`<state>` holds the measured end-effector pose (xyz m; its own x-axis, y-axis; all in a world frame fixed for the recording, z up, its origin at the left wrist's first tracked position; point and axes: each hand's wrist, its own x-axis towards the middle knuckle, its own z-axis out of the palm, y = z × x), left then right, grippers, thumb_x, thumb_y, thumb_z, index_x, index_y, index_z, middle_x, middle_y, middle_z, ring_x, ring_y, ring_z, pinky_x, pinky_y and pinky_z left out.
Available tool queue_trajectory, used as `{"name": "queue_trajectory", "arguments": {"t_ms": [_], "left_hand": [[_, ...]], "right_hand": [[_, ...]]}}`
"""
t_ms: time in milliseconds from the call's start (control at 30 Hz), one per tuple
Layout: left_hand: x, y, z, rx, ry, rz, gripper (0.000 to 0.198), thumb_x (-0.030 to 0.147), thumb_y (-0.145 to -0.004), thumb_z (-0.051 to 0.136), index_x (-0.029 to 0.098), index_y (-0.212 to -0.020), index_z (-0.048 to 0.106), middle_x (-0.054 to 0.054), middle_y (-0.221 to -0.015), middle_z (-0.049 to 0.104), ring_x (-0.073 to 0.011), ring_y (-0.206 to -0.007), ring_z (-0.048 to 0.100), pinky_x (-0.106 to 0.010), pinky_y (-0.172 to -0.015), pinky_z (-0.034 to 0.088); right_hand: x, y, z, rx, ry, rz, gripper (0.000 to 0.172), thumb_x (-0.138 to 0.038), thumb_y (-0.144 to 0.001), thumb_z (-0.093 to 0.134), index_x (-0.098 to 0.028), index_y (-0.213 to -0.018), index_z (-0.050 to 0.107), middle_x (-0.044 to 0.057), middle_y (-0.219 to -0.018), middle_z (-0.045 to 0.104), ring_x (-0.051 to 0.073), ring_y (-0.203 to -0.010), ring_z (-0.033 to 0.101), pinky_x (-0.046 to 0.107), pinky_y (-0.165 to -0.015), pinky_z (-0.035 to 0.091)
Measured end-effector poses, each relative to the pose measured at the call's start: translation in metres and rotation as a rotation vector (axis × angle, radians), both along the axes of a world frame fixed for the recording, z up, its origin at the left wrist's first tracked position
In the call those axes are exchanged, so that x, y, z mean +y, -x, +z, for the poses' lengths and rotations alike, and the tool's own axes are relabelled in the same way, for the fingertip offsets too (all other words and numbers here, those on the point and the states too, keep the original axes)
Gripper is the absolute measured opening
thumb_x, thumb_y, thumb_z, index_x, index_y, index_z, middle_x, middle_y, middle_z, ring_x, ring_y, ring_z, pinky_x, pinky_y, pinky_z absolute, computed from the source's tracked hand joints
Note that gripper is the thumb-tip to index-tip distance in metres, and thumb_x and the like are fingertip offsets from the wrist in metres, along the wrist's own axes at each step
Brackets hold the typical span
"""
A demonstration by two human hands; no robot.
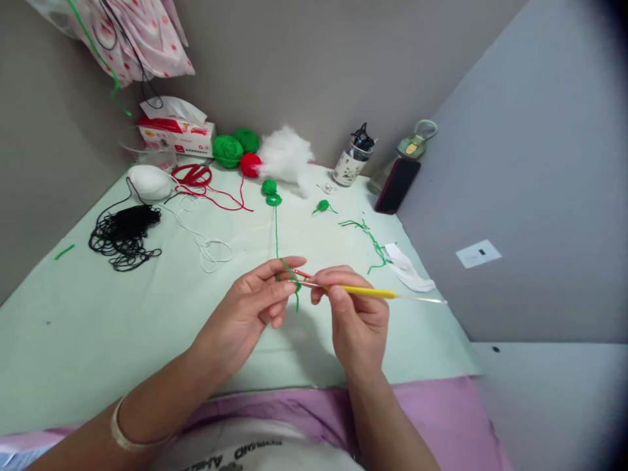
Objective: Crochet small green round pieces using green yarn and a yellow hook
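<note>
We are holding a hook (pixel 367 292) in our right hand (pixel 357 322). The fingers are closed around its yellow handle like a pen, and the tip is pointing left. Our left hand (pixel 252 302) is closed too, with thumb and forefinger pinching a small loop of green yarn (pixel 276 239) right at the hook's tip. A short tail is dangling below the fingers. Both hands are hovering above the cloth (pixel 98 340), close together and nearly touching. From the pinch the green yarn is running straight away from us to a little green piece (pixel 273 199) lying just in front of the stuffing (pixel 287 156). A tangle of black yarn (pixel 125 237) is lying well off to the left.

The risks, as we are judging them:
- **Loop slipping:** the loop is tiny, so a slackening left pinch could let it slide off the tip and come undone.
- **Strand pulling:** the strand is looking fairly straight, so a sharp tug could drag the green piece across the cloth.
- **Yarn splitting:** the tip could be splitting the green yarn rather than catching it whole.
</note>
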<state>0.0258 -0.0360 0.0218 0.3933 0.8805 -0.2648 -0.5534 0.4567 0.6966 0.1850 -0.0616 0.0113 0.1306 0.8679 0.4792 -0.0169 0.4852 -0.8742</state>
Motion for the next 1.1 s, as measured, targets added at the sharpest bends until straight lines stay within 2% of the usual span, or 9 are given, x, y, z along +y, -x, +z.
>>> {"name": "queue_trajectory", "arguments": {"t_ms": [133,367,433,533,667,733,800,933,1100], "left_hand": [[-0.003,-0.002,0.001,0.065,-0.097,-0.004,0.022,0.022,-0.084,0.086,0.024,-0.106,0.086,0.002,-0.082,0.065,-0.0048,-0.06,0.051,-0.015,-0.054,0.05],[0.0,0.003,-0.002,0.073,-0.076,-0.046,0.017,0.024,-0.084,0.085,0.023,-0.101,0.087,0.003,-0.073,0.061,-0.0027,-0.052,0.039,-0.014,-0.047,0.04],[0.0,0.003,-0.003,0.073,-0.063,-0.025,0.016,0.024,-0.083,0.085,0.022,-0.099,0.087,0.003,-0.073,0.061,-0.0028,-0.052,0.039,-0.014,-0.047,0.039],[-0.002,0.002,-0.004,0.113,-0.095,0.046,0.017,0.024,-0.084,0.086,0.024,-0.1,0.086,0.002,-0.082,0.065,-0.0023,-0.053,0.043,-0.014,-0.048,0.041],[-0.006,-0.001,-0.005,0.167,-0.139,0.136,0.025,0.023,-0.082,0.088,0.026,-0.106,0.085,0.003,-0.085,0.063,-0.0035,-0.056,0.049,-0.015,-0.05,0.045],[-0.006,-0.002,-0.005,0.14,-0.114,0.138,0.033,0.024,-0.08,0.089,0.026,-0.113,0.083,0.003,-0.085,0.063,-0.0046,-0.057,0.051,-0.016,-0.05,0.045],[-0.006,-0.001,-0.005,0.084,-0.053,0.076,0.041,0.027,-0.08,0.09,0.025,-0.12,0.081,0.003,-0.08,0.061,-0.005,-0.056,0.048,-0.016,-0.048,0.043],[-0.004,0.002,-0.004,-0.01,0.072,-0.08,0.039,0.027,-0.083,0.088,0.018,-0.12,0.081,0.007,-0.063,0.048,-0.0043,-0.051,0.036,-0.014,-0.044,0.037],[-0.004,0.001,-0.001,0.005,-0.003,-0.007,0.029,0.022,-0.082,0.087,0.019,-0.111,0.083,0.005,-0.07,0.057,-0.0041,-0.051,0.04,-0.014,-0.044,0.04]], "right_hand": [[0.001,0.002,0.0,-0.025,0.015,0.034,0.019,-0.02,-0.101,0.067,-0.03,-0.106,0.083,0.003,-0.1,0.079,0.016,-0.087,0.07,0.031,-0.074,0.058],[0.004,-0.003,-0.003,0.231,0.167,0.133,0.015,-0.031,-0.103,0.066,-0.026,-0.097,0.079,0.001,-0.094,0.077,0.012,-0.071,0.069,0.027,-0.068,0.059],[0.003,-0.004,-0.003,0.211,0.157,0.134,0.017,-0.031,-0.104,0.063,-0.025,-0.097,0.078,0.002,-0.094,0.077,0.013,-0.071,0.07,0.028,-0.068,0.059],[-0.001,-0.005,-0.002,0.002,0.042,0.026,0.02,-0.023,-0.107,0.055,-0.025,-0.104,0.075,0.003,-0.098,0.078,0.014,-0.075,0.071,0.032,-0.074,0.062],[-0.007,-0.006,-0.004,-0.526,-0.305,-0.148,0.027,-0.013,-0.104,0.054,-0.026,-0.12,0.072,0.006,-0.102,0.079,0.02,-0.095,0.076,0.037,-0.082,0.064],[-0.008,-0.006,-0.006,-0.761,-0.421,-0.213,0.033,-0.011,-0.101,0.059,-0.029,-0.126,0.071,0.007,-0.11,0.079,0.022,-0.104,0.077,0.035,-0.083,0.065],[-0.009,-0.006,-0.008,-0.852,-0.436,-0.24,0.04,-0.007,-0.098,0.063,-0.031,-0.129,0.072,0.007,-0.117,0.078,0.022,-0.108,0.076,0.035,-0.086,0.065],[-0.008,-0.006,-0.006,-0.593,-0.295,-0.19,0.039,-0.008,-0.099,0.06,-0.032,-0.127,0.073,0.007,-0.112,0.077,0.023,-0.103,0.075,0.038,-0.084,0.064],[-0.002,-0.003,0.0,-0.119,-0.08,-0.055,0.023,-0.019,-0.104,0.058,-0.029,-0.106,0.079,0.004,-0.096,0.077,0.018,-0.079,0.071,0.034,-0.066,0.06]]}}
